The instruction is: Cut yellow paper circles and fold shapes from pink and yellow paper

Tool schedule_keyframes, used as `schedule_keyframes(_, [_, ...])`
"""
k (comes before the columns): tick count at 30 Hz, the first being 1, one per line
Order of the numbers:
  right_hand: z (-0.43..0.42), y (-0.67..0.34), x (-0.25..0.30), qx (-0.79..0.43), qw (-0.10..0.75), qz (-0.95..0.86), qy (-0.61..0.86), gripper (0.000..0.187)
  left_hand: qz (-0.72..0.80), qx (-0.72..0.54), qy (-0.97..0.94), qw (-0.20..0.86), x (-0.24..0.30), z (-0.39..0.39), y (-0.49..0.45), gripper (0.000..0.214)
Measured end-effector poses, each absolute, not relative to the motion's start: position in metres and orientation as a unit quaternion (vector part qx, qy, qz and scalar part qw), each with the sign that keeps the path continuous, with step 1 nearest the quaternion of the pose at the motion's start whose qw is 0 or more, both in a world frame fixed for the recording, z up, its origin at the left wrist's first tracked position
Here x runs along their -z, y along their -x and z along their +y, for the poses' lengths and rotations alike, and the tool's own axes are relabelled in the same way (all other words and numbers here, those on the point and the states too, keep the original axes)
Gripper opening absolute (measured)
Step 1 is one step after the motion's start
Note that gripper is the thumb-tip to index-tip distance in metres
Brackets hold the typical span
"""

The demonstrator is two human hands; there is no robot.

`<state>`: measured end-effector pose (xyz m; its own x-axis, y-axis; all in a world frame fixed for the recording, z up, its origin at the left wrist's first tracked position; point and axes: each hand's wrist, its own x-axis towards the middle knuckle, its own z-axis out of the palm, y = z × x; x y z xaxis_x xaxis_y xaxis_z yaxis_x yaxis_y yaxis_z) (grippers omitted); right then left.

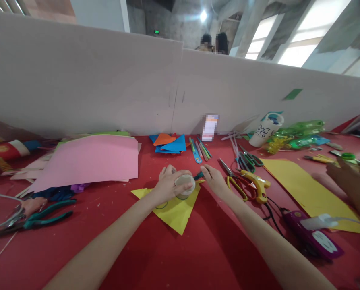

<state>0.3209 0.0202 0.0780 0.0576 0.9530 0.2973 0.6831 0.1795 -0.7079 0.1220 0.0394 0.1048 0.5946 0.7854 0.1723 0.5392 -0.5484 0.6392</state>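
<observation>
Head view: from where I stood, the person was bent over a yellow sheet (180, 219) lying on the red surface (163, 259). The left hand (169, 183) grasped a pale round roll (184, 191), which sat on the sheet near its far edge. The right hand (214, 181) pinched a dark teal pen-like tool (199, 175), angled against or just beside the roll at about two o'clock; I couldn't tell whether its tip touched the paper.

One curved outline (162, 205) already showed on the sheet, toward eight o'clock from the roll, partly covered by the left forearm. Whether a second line ran round the roll's foot was hidden, so I judged the tracing only partway along. Nothing had been cut along the visible curve, and the red-and-yellow-handled scissors (236, 183) lay loose at three o'clock, untouched.

Markers (201, 150) rested toward one o'clock, blue and orange paper pieces (170, 145) toward eleven, pink paper (97, 161) toward ten. Far out at three o'clock, another person's hand (347, 177) hung near the orange-yellow sheets (307, 191).
</observation>
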Motion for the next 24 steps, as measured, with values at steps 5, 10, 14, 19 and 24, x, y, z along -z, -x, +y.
schedule_keyframes(5, [-0.006, -0.318, -0.077, -0.141, 0.390, -0.662, 0.625, 0.043, 0.391, -0.226, -0.853, 0.262, -0.104, 0.040, -0.122, 0.038])
schedule_keyframes(10, [-0.029, -0.315, -0.074, -0.120, 0.401, -0.669, 0.615, 0.043, 0.398, -0.231, -0.848, 0.264, -0.103, 0.040, -0.123, 0.036])
schedule_keyframes(14, [-0.041, -0.313, -0.070, -0.112, 0.413, -0.681, 0.594, 0.041, 0.391, -0.234, -0.850, 0.265, -0.102, 0.040, -0.123, 0.035])
schedule_keyframes(19, [-0.047, -0.308, -0.069, -0.199, 0.492, -0.619, 0.578, 0.035, 0.376, -0.243, -0.853, 0.268, -0.100, 0.041, -0.121, 0.032])
schedule_keyframes(24, [-0.038, -0.313, -0.064, -0.227, 0.604, -0.458, 0.611, 0.042, 0.355, -0.270, -0.834, 0.325, -0.095, 0.043, -0.122, 0.033])
